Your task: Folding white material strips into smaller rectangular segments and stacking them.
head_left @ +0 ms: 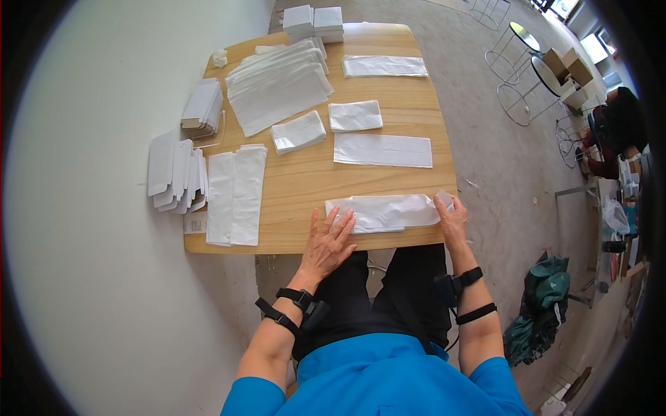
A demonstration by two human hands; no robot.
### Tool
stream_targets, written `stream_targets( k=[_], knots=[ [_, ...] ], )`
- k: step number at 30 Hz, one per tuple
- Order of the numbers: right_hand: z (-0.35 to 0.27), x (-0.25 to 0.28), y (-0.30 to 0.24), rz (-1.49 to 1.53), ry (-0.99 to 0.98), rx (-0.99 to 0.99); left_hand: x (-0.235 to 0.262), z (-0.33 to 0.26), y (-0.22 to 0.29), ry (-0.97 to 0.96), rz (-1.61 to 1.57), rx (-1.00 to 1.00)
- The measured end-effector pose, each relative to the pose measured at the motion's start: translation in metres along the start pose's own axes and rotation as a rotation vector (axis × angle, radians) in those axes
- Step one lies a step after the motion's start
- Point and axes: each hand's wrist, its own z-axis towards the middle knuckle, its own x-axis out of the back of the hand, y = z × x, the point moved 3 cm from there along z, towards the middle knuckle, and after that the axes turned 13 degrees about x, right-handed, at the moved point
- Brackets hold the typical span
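Note:
A long, thin white folded sheet (388,211) lies along the table's near edge, creased and slightly raised at its right end. My left hand (327,243) rests on its left end, fingers spread and flat. At the other end, my right hand (452,218) pinches the sheet's corner between thumb and fingers. Just beyond lies another long folded white strip (382,150), with two shorter folded white pieces, one (355,116) behind it and one (298,132) to the left. Farther back is one more long strip (385,66).
On the wooden table (298,201), a fanned pile of white sheets (277,87) and folded white sheets (236,195) lie left. Flat white cartons (178,173) sit by the wall; white box stacks (313,23) stand at the far edge. Right are round stools (547,75) and a seated person (614,132).

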Motion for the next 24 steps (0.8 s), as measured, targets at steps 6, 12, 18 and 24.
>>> stream_targets(
  k=[6,12,18,24],
  knots=[
    [0.000,0.003,0.014,-0.068,0.038,-0.020,-0.006,-0.001,-0.002,-0.016,0.039,0.003],
    [-0.005,0.002,0.012,-0.034,0.011,0.029,-0.007,0.000,-0.004,0.006,0.000,0.051],
    [-0.007,0.003,0.019,-0.038,0.007,0.023,-0.007,0.003,-0.001,0.028,-0.050,0.068],
    [-0.009,0.004,0.018,0.026,0.024,-0.005,-0.008,0.006,0.001,0.029,-0.080,0.065]
  ],
)
